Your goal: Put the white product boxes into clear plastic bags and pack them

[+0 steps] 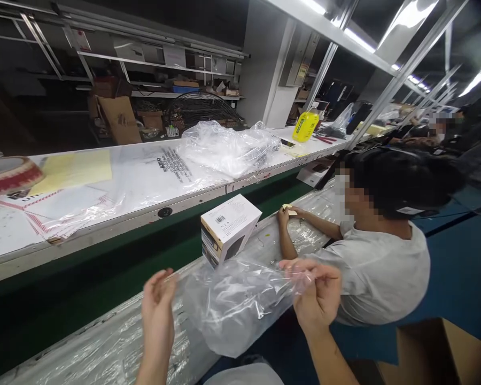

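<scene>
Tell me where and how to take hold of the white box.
Probably best by two opposite side walls, coming from above: the white box is a straight-sided block with its flat top exposed and no visible handle, while the clear plastic bag overlaps its lower near corner in this view.

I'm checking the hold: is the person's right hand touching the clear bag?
Touching: the head view shows the right hand pinching the clear bag, its film bunched in the grip.
</scene>
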A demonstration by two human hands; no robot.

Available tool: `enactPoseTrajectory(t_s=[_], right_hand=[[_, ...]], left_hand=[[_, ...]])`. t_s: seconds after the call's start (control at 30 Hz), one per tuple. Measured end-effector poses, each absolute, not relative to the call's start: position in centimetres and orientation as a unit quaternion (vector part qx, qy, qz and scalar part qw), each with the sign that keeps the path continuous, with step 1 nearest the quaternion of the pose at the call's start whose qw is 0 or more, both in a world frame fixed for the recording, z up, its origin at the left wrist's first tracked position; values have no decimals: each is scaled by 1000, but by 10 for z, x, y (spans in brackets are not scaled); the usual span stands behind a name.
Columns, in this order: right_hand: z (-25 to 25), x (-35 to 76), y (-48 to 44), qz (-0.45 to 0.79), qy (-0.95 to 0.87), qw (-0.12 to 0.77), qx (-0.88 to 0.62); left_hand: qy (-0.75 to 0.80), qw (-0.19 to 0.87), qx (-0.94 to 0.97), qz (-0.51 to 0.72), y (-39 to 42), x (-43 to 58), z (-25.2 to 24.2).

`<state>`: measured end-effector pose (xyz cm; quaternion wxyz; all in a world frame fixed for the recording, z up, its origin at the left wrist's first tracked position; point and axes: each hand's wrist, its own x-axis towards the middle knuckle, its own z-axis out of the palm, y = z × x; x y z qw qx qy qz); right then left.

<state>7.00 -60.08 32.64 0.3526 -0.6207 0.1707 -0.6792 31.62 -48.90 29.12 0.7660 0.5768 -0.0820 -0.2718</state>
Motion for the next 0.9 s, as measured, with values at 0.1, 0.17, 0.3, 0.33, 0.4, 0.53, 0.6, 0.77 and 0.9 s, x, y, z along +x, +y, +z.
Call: enactPoseTrajectory(t_s=[0.1, 0.17, 0.3, 0.33, 0.4, 0.53, 0.6, 0.77, 0.9], right_hand=[[332, 76, -610, -625, 155, 247, -724], [339, 80, -615, -602, 151, 172, -765], [360, 77, -629, -527, 140, 122, -829], [366, 73, -633, -496, 152, 136, -844], [376, 65, -641, -436, 190, 182, -861], [394, 48, -658, -338, 218, 268, -876], [403, 39, -670, -233, 196, 351, -886], [400, 25, -695, 160, 4, 596, -787], [371, 38, -670, -47, 46, 612, -788]], left_hand=[[-349, 720, 555, -227, -478, 288, 337], [-512, 533, 561, -374, -480, 266, 354], [-569, 300, 589, -489, -520, 247, 346], [-573, 302, 583, -491, -532, 249, 341], [-594, 325, 539, -502, -555, 255, 333], [-599, 352, 440, -569, -581, 267, 331], [-565, 355, 398, -629, -587, 278, 335], [-616, 150, 373, -678, -594, 317, 362], [-680, 171, 438, -562, -586, 317, 383]])
